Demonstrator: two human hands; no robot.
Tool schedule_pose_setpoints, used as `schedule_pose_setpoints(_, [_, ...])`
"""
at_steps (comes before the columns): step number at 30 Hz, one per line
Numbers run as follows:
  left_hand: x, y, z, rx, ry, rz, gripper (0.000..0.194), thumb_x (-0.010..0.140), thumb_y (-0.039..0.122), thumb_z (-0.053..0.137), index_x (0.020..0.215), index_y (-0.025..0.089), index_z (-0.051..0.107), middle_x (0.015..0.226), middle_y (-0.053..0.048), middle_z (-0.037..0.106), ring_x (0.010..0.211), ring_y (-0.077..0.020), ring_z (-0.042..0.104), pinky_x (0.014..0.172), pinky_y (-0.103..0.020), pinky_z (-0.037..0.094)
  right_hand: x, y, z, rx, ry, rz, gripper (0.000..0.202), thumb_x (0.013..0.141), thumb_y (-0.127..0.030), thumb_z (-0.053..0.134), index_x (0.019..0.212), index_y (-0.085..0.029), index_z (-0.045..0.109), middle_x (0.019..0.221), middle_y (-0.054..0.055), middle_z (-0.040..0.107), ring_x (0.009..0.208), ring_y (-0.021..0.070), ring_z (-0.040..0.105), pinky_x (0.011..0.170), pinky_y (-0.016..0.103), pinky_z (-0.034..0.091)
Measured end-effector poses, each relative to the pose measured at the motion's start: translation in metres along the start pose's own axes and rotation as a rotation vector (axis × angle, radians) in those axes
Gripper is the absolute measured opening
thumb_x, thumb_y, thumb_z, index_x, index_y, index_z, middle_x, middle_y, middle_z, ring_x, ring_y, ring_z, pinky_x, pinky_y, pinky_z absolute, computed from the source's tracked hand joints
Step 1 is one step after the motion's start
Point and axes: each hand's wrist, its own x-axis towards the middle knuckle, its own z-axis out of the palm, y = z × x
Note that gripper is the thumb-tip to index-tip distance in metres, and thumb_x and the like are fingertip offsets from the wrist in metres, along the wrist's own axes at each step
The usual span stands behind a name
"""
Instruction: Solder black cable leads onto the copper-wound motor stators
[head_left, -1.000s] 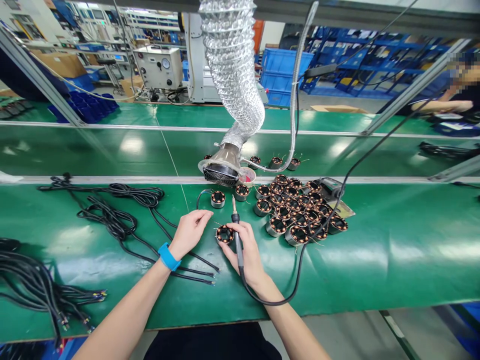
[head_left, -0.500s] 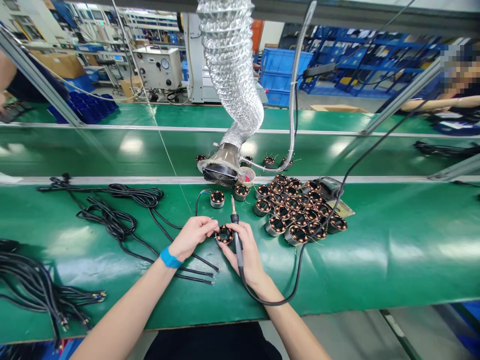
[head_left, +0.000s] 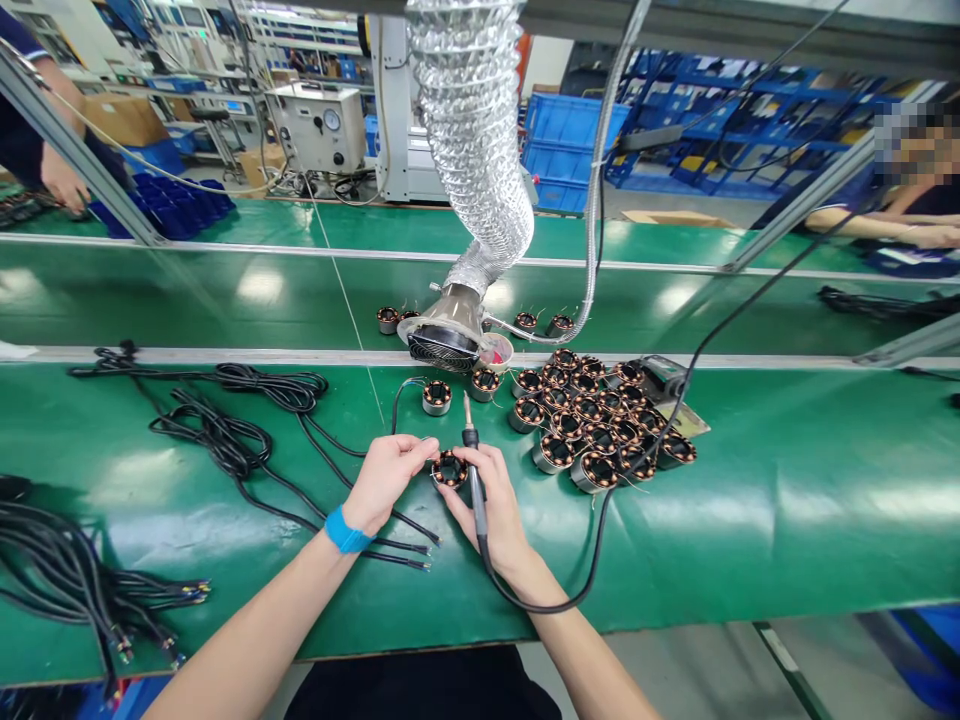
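- Right hand [head_left: 491, 500] is gripping a slim soldering iron [head_left: 475, 478] and a ring-shaped, copper-wound stator [head_left: 450, 470] between the hands.
- Left hand [head_left: 390, 478] is bunching its fingertips at the stator's left rim; whether they are gripping wire cannot be told.
- Clustered stators [head_left: 589, 418] are standing rightward, smooth green bench [head_left: 712, 540] stretching bare to its front edge.
- Crinkled foil duct [head_left: 472, 130] is hanging beyond.
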Motion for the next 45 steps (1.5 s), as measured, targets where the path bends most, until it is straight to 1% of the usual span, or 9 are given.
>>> schedule_pose_setpoints(13, [0.004, -0.003, -0.008, 0.138, 0.061, 0.113, 0.045, 0.081, 0.056, 0.065, 0.072, 0.012, 0.074, 0.05, 0.005, 0.041, 0.047, -0.0083, 0.032, 0.048, -0.024, 0.023, 0.001, -0.001, 0.0, -0.006, 0.017, -0.025, 0.044, 0.085, -0.018, 0.066, 0.126, -0.026, 0.051, 0.117, 0.008, 0.051, 0.106, 0.0219, 0.061, 0.096, 0.039, 0.052])
schedule_pose_setpoints(22, [0.01, 0.002, -0.019, 0.049, 0.247, 0.209, 0.036, 0.078, 0.048, 0.069, 0.092, 0.014, 0.073, 0.07, -0.001, 0.062, 0.055, -0.0105, 0.048, 0.052, -0.024, 0.036, 0.001, 0.0, -0.001, -0.003, 0.017, -0.05, 0.05, 0.084, -0.018, 0.066, 0.13, -0.026, 0.048, 0.12, 0.009, 0.049, 0.11, 0.0218, 0.059, 0.099, 0.039, 0.05])
schedule_pose_setpoints(24, [0.012, 0.003, -0.02, 0.019, 0.265, 0.237, 0.037, 0.079, 0.047, 0.069, 0.098, 0.015, 0.073, 0.079, -0.004, 0.067, 0.063, -0.0125, 0.055, 0.059, -0.025, 0.042, 0.0, 0.0, -0.001, -0.006, 0.014, -0.049, 0.05, 0.084, -0.019, 0.066, 0.13, -0.027, 0.048, 0.12, 0.008, 0.049, 0.11, 0.0216, 0.059, 0.1, 0.039, 0.05])
schedule_pose_setpoints(27, [0.012, 0.006, -0.025, 0.032, 0.308, 0.373, 0.031, 0.084, 0.042, 0.066, 0.098, 0.016, 0.074, 0.101, -0.008, 0.07, 0.09, -0.0182, 0.063, 0.082, -0.029, 0.049, 0.0, 0.0, -0.002, -0.025, 0.026, -0.056, 0.051, 0.084, -0.02, 0.067, 0.13, -0.026, 0.048, 0.12, 0.009, 0.048, 0.11, 0.0221, 0.059, 0.098, 0.039, 0.051])
schedule_pose_setpoints(31, [0.02, 0.015, -0.049, 0.035, 0.553, 0.604, 0.023, 0.085, 0.034, 0.064, 0.099, 0.018, 0.073, 0.11, -0.008, 0.068, 0.106, -0.0196, 0.06, 0.095, -0.031, 0.045, 0.0, -0.001, -0.005, -0.054, 0.08, -0.087, 0.047, 0.086, -0.021, 0.064, 0.13, -0.025, 0.047, 0.12, 0.01, 0.048, 0.108, 0.023, 0.06, 0.094, 0.04, 0.053])
schedule_pose_setpoints(34, [0.044, 0.026, -0.08, -0.125, 0.771, 0.64, 0.027, 0.081, 0.032, 0.065, 0.103, 0.018, 0.069, 0.109, -0.007, 0.068, 0.094, -0.0166, 0.063, 0.086, -0.029, 0.049, 0.001, -0.002, -0.006, -0.061, 0.132, -0.121, 0.044, 0.088, -0.021, 0.063, 0.129, -0.025, 0.048, 0.118, 0.01, 0.049, 0.106, 0.0235, 0.062, 0.089, 0.038, 0.056])
schedule_pose_setpoints(37, [0.084, 0.041, -0.111, -0.084, 0.843, 0.549, 0.033, 0.081, 0.032, 0.057, 0.108, 0.015, 0.065, 0.109, -0.01, 0.067, 0.085, -0.0143, 0.063, 0.075, -0.026, 0.051, 0.001, -0.002, -0.006, -0.069, 0.177, -0.153, 0.041, 0.089, -0.02, 0.061, 0.128, -0.025, 0.05, 0.116, 0.011, 0.05, 0.102, 0.023, 0.064, 0.086, 0.037, 0.057])
schedule_pose_setpoints(41, [0.139, 0.063, -0.134, 0.242, 0.767, 0.497, 0.034, 0.083, 0.03, 0.05, 0.107, 0.012, 0.066, 0.105, -0.012, 0.068, 0.087, -0.0177, 0.065, 0.078, -0.03, 0.052, -0.001, 0.001, -0.006, -0.12, 0.206, -0.184, 0.038, 0.09, -0.021, 0.059, 0.127, -0.024, 0.051, 0.114, 0.011, 0.05, 0.099, 0.0213, 0.065, 0.083, 0.035, 0.058])
schedule_pose_setpoints(45, [0.182, 0.081, -0.141, 0.565, 0.652, 0.493, 0.025, 0.08, 0.029, 0.059, 0.097, 0.013, 0.07, 0.105, -0.012, 0.065, 0.097, -0.0229, 0.064, 0.096, -0.037, 0.047, 0.0, 0.006, -0.007, -0.148, 0.24, -0.189, 0.036, 0.091, -0.024, 0.061, 0.126, -0.022, 0.053, 0.114, 0.01, 0.052, 0.097, 0.0192, 0.066, 0.083, 0.031, 0.057])
